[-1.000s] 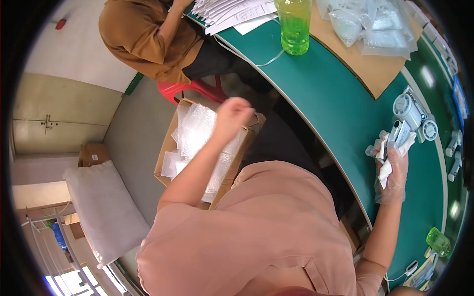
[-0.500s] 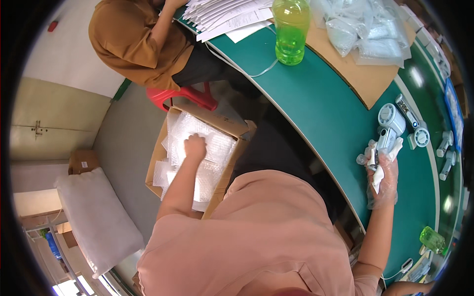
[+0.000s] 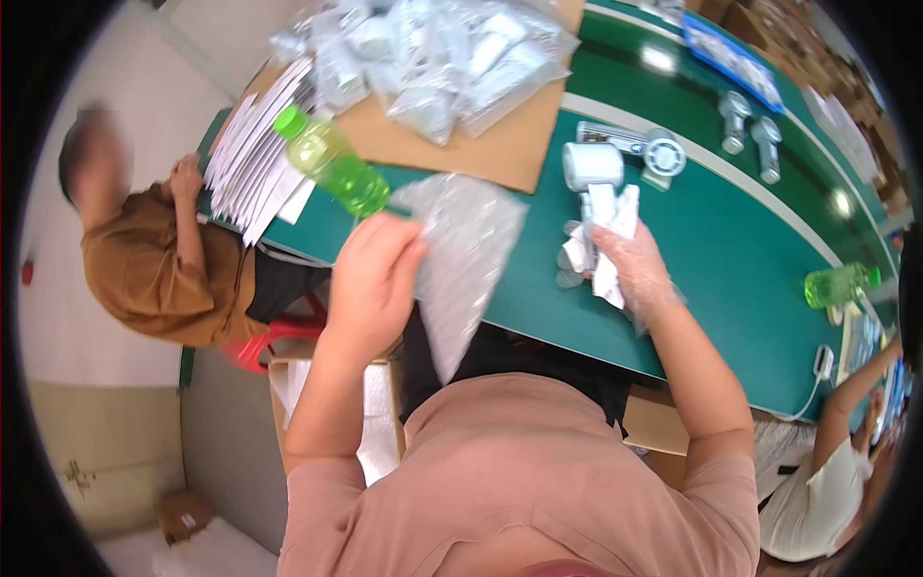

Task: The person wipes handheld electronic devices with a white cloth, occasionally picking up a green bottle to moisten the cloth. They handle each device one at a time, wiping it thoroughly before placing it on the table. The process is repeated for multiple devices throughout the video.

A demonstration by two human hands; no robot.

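My left hand (image 3: 373, 279), raised above the table's near edge, pinches a clear bubble-wrap bag (image 3: 469, 245) by its side. The bag hangs down in front of me, slightly blurred. My right hand (image 3: 642, 269) wears a clear plastic glove and is closed around the handle of a pale grey-blue handheld fan (image 3: 591, 167). A crumpled white cloth (image 3: 610, 274) is bunched in the same grip. Just beyond, another handheld fan (image 3: 663, 154) lies on the green table (image 3: 711, 260).
Bagged items (image 3: 433, 58) cover a cardboard sheet (image 3: 481, 159) at the back. Beside them are a paper stack (image 3: 255, 159) and a green bottle (image 3: 332, 163). Two fans (image 3: 735, 123) rest on the green strip beyond. A carton (image 3: 385, 413) holds bubble wrap. People sit left and right.
My left hand has come up from the carton and now holds a bubble-wrap bag over the table edge. My right hand still grips the fan and cloth. The view has swung toward the table.
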